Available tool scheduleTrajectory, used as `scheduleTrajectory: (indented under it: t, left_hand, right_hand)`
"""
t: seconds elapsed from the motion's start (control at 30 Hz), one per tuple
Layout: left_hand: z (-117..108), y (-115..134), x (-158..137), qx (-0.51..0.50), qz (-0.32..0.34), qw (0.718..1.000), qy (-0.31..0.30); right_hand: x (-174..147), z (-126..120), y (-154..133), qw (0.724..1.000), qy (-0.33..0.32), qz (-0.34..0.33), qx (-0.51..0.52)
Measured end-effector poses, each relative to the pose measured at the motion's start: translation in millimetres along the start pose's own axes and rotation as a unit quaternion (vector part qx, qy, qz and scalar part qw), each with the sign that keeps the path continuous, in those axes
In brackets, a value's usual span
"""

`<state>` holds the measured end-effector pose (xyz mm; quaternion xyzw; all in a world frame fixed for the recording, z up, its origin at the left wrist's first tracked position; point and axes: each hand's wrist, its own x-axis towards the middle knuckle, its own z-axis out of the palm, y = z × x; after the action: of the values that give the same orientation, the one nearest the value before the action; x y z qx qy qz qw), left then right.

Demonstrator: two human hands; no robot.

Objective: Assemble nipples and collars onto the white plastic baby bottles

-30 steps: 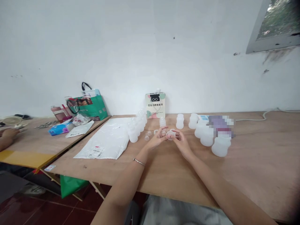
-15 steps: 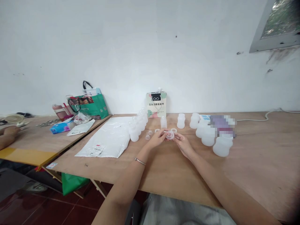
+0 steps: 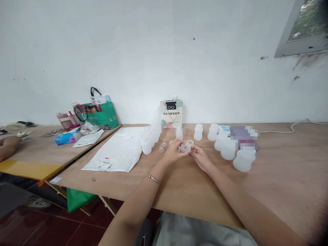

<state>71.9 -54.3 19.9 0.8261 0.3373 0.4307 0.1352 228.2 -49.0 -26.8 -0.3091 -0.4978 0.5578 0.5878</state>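
Observation:
A clear round bottle nipple with its collar (image 3: 185,147) is gripped at the left by my left hand (image 3: 172,151), fingers closed on its rim. The fingertips of my right hand (image 3: 201,158) are pinched together at its right edge; the exact contact is hard to make out. Just behind my hands lies a pale ring (image 3: 190,142), and a clear-topped bottle (image 3: 178,132) stands upright beyond. Small clear domes (image 3: 161,149) lie left of my left hand. A row of capped white bottles (image 3: 147,146) stands farther left. Several open-topped translucent bottles (image 3: 242,161) stand to the right.
A white plastic mailer (image 3: 115,150) lies flat at the left. A paper bag (image 3: 171,116) stands against the wall. On the adjoining table are a green bag (image 3: 109,114), a blue packet (image 3: 65,137) and another person's arm (image 3: 9,147). A white cable (image 3: 282,131) runs at the back right.
The clear nipple piece has tilted and turned slightly in my left fingers. My right fingertips have shifted a little at its edge. The bottles stand as before.

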Motion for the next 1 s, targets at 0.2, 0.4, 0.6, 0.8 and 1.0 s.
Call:
scheduleTrajectory:
  t: [0.2,0.4,0.6,0.8,1.0]
  left_hand:
    - [-0.5,9.5,-2.7,0.066,0.090,0.994,0.016]
    - [2.6,13.2,-2.8,0.067,0.142,0.988,0.018]
    - [9.3,11.3,-5.6,0.068,0.161,0.984,0.022]
    - [7.0,14.3,-5.7,0.090,0.172,0.981,0.008]
    - [13.3,16.0,-2.9,0.135,0.096,0.983,0.083]
  right_hand:
    - [-1.5,-0.6,-1.1,0.997,-0.045,0.024,0.062]
    - [-4.5,0.7,-8.0,0.989,-0.087,0.047,0.110]
    - [-7.1,1.2,-7.7,0.984,-0.088,0.061,0.143]
    - [-5.4,2.7,-1.0,0.984,-0.064,0.057,0.155]
    - [-5.3,11.1,-2.7,0.986,-0.042,0.026,0.161]
